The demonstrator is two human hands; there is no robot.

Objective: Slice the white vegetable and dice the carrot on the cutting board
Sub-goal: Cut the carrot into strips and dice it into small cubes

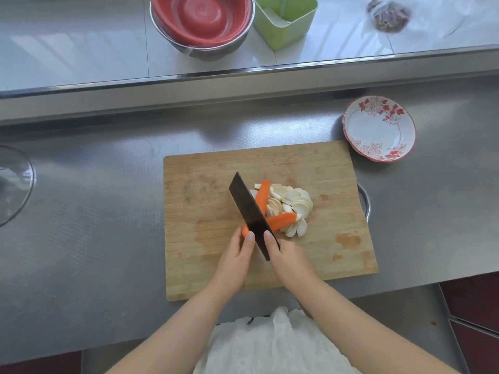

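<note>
We see the left hand with its fingers curled narrowly around the near end of a carrot piece; the thumb and a fingertip press at the orange end just beside the knife. The right hand grips the knife at its near end, fingers closed around the handle, which is hidden under the hand, and one fingertip lies against the flat of the dark blade.

We see the blade standing nearly upright on its edge, running diagonally away from the hands, across the held carrot piece. A second carrot piece lies just behind the blade, tilted against the pile of white vegetable slices. The slices lie fanned and overlapping near the middle of the cutting board, touching both carrot pieces.

The wooden cutting board rests on a steel counter. A plate with a red flower pattern sits just beyond the board's far right corner. On the raised ledge behind stand a red strainer nested in a metal bowl and, touching it, a green container. A clear bag with dark contents lies farther right. A glass lid shows at the left edge.

We can read no brand, label or writing on any item.
</note>
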